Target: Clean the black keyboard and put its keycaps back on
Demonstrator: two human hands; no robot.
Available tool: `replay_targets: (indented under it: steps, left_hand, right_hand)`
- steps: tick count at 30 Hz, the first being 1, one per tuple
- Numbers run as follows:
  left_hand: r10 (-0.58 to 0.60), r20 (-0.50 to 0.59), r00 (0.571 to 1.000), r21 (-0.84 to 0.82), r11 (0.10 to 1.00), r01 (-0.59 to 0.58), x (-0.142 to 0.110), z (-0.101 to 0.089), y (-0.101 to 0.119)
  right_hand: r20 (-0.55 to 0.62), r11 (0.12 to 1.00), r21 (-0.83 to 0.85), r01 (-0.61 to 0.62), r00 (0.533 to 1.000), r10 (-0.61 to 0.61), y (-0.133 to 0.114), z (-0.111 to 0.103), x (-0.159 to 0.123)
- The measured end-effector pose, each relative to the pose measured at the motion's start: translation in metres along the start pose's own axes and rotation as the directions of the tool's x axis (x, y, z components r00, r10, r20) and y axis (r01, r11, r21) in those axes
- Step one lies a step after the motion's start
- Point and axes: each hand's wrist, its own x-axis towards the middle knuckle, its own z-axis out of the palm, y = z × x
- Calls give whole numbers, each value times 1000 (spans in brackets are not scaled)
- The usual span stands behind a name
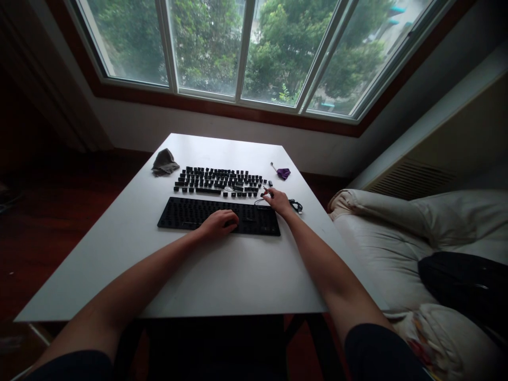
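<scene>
A black keyboard (190, 211) lies across the white table, its keycaps off over much of its face. My left hand (219, 223) rests on its middle front, fingers bent and thumb apart, with dark keyboard between them. Behind the keyboard, black keycaps (214, 182) stand in rows, with one long bar-shaped keycap (208, 191) among them. My right hand (278, 200) is over the right end of those rows, thumb and fingertips pinched together. A small thin thing shows at its fingertips, too small to name. Near these fingers a thin cable (259, 201) curves above the keyboard's back edge.
A grey cloth (164, 162) lies at the table's left edge. A purple cloth (283, 173) and a thin stick-like tool (273, 166) lie back right. A coiled black cable (296, 206) is beside my right wrist. A cushioned pale seat (381, 248) stands right of the table (222, 275).
</scene>
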Motion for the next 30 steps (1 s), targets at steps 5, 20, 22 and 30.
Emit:
replay_targets:
  steps: [5,20,22,30]
  left_hand:
    - [10,-3,1000,21,1000,-10,0,0,-1]
    - [18,21,1000,89,996,-20,1,-1,2]
    - [21,21,1000,124,992,-24,2,1,3]
    - [57,74,996,324,943,-79,6,8,13]
  right_hand:
    - [48,998,-61,-1,999,4,6,12,17]
    - [20,998,70,5,1000,-6,0,5,11]
    - [-5,986,158,46,999,-46,-4,-2,0]
    - [12,822,565,79,995,-104,-31,-35,-59]
